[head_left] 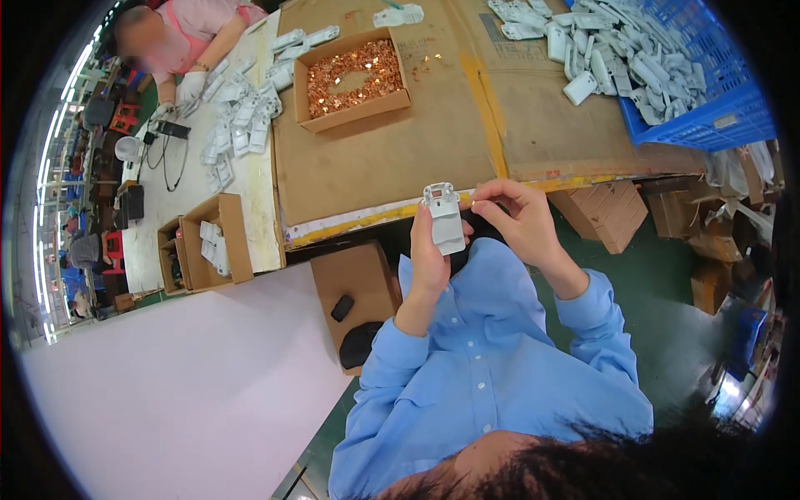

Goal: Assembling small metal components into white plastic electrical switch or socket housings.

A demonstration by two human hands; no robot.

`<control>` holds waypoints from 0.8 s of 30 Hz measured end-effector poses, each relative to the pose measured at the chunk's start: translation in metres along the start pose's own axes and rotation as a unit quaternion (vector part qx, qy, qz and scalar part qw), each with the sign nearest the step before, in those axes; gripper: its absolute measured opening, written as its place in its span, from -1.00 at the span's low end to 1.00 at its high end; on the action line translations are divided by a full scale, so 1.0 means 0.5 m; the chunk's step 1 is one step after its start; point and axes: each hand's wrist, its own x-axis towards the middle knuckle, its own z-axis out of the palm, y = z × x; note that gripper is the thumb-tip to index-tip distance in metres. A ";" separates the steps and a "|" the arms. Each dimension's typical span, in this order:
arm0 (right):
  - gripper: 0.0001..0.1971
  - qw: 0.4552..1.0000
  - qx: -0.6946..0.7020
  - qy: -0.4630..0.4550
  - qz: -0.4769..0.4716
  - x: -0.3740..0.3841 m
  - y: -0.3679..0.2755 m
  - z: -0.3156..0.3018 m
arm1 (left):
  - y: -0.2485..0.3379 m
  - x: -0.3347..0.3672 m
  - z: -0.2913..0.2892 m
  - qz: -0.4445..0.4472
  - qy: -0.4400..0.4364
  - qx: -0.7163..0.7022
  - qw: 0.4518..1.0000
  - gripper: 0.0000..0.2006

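My left hand point(429, 259) is closed around a white plastic housing point(447, 223), held upright near the front edge of the cardboard-covered table. The housing's top end has a clear or pale frame with small openings. Just right of it, my right hand point(518, 215) is raised with thumb and forefinger pinched together. A tiny pale bit shows at those fingertips, too small to name. Beyond my hands stands an open cardboard box point(354, 119) of small copper-coloured metal pieces.
A blue plastic basket point(708, 125) heaped with white housings stands at the far right, with more spilling beside it. On the left table lie many white housings point(242, 117), where a gloved co-worker point(193, 83) sits. A smaller carton point(221, 242) holds white parts.
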 end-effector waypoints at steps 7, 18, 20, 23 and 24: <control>-0.91 0.967 -0.218 -0.028 -0.133 0.002 0.001 0.029 | 0.008 -0.022 0.026 0.042 0.002 0.051 0.998 -0.55; -0.91 0.908 -0.372 -0.016 -0.190 0.006 -0.002 0.027 | 0.019 -0.028 0.034 0.078 -0.048 0.147 0.985 -0.59; -0.92 0.905 -0.380 -0.020 -0.190 0.006 -0.003 0.022 | 0.018 -0.027 0.036 0.080 -0.049 0.153 0.984 -0.59; -0.93 0.903 -0.388 -0.024 -0.183 0.004 -0.004 0.016 | 0.016 -0.029 0.038 0.075 -0.047 0.150 0.985 -0.59; -0.93 0.903 -0.390 -0.025 -0.179 0.003 -0.004 0.015 | 0.015 -0.030 0.039 0.064 -0.047 0.141 0.987 -0.59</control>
